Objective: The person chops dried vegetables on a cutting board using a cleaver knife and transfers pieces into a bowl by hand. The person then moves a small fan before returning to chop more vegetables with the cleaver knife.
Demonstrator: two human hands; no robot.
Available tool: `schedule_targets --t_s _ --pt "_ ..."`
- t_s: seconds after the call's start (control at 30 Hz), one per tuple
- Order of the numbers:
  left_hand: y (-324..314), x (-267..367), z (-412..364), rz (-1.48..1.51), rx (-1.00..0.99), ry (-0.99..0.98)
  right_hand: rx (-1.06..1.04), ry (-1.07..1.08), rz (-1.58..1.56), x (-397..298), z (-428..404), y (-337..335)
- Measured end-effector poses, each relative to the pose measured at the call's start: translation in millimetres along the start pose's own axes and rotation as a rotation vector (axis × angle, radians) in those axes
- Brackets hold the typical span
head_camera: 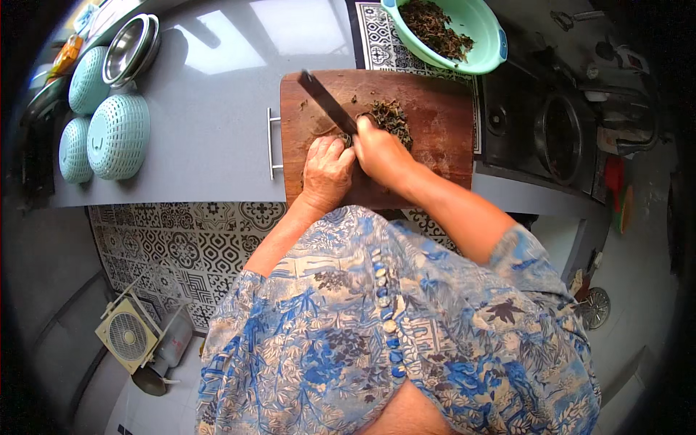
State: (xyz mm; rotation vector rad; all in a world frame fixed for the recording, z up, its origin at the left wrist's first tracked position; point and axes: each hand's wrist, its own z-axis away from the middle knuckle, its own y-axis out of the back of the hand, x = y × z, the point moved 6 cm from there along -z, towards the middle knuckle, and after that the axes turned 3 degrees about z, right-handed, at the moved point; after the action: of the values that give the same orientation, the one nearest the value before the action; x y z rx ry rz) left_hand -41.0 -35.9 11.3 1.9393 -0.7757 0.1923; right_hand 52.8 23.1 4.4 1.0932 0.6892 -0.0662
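My right hand grips the handle of a knife with a long dark blade. The blade slants up and left over a wooden cutting board. Just left of the knife, my left hand presses down with curled fingers on a small bunch of dark leafy greens, mostly hidden under the fingertips. Chopped leaves lie in a pile on the board, beyond and right of my right hand. A few scraps are scattered near the blade.
A pale green basin holding dark leaves stands past the board on a patterned mat. Mint plastic baskets and steel bowls occupy the counter's left. To the right are a stove and a dark pan.
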Motion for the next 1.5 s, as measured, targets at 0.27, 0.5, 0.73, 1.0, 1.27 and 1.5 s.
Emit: schedule_targets --t_s 0.27,0.5,0.73,1.0,1.27,1.5 --pt "2.2 -3.1 9.1 -0.053 -0.008 0.023 0.117 -0.045 0.017 21.8 -12.2 19.4" --pt "-1.9 -4.4 12.8 -0.123 -0.01 0.136 0.03 -0.052 0.005 24.0 56.5 41.6" --pt "-6.4 -1.6 11.3 -0.101 -0.049 0.077 -0.144 -0.095 0.093 19.9 94.1 13.0" --pt "-4.9 -3.7 8.3 -0.037 -0.003 0.06 0.052 0.039 -0.002 3.2 18.6 -9.0" --pt "-5.4 -6.5 17.8 -0.068 -0.02 0.106 -0.055 -0.006 0.123 5.8 35.3 -8.4" --pt "-6.5 -7.3 13.5 -0.076 -0.02 0.147 0.066 -0.032 0.019 -4.3 -6.2 -2.0"
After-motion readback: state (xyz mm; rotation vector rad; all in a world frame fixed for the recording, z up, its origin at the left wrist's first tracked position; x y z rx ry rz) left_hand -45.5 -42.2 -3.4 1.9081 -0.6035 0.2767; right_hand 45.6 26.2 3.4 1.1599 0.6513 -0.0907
